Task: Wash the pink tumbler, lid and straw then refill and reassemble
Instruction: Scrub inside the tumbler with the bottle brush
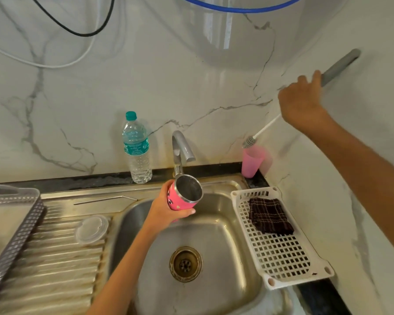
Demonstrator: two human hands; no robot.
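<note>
Above the sink (216, 242), the left hand (166, 208) wraps its fingers round the tilted tumbler (184, 197); the right hand (303, 103) closes its fingers on a brush (266, 128) at a pink cup's (251, 163) rim; lid (92, 228) and straw (105, 199) lie left of the sink.

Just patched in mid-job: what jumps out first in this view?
The left hand holds the pink tumbler tilted over the sink under the tap. The right hand grips a long bottle brush, its bristles at the rim of the pink cup in the back corner.
</note>
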